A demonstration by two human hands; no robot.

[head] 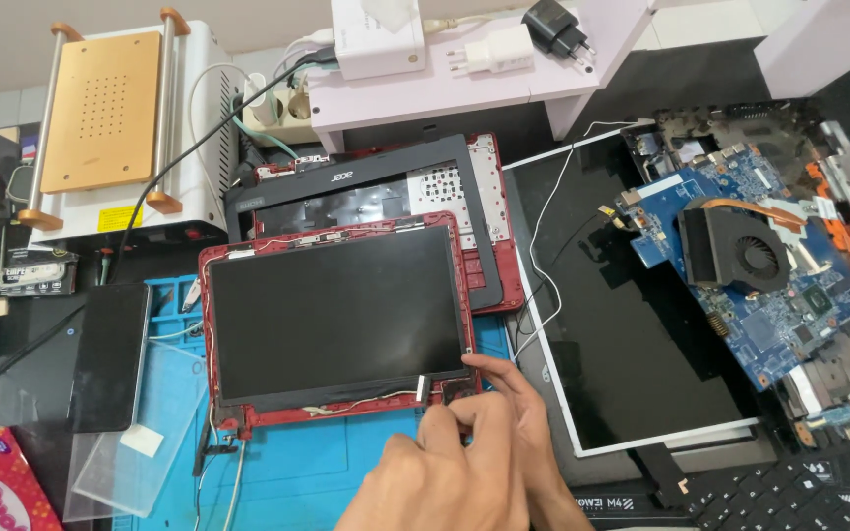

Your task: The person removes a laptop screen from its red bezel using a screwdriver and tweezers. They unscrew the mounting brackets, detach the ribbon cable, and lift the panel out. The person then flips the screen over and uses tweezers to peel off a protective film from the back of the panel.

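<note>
One hand [464,457] shows at the bottom edge, its grip loosely curled with nothing held and its fingertips [472,364] pressing the lower right corner of a red-framed laptop screen panel [336,313]; which hand it is cannot be told. The panel lies flat on a blue repair mat [297,467] on the worktop, overlapping a black screen bezel [366,182]. Right of it lie a bare display panel [632,334] and a blue motherboard [750,265] with its fan.

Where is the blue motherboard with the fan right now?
In the head view the blue motherboard lies at the right of the bench, in an opened laptop base just right of the large loose screen panel, far from the hand at the red-framed screen.
</note>
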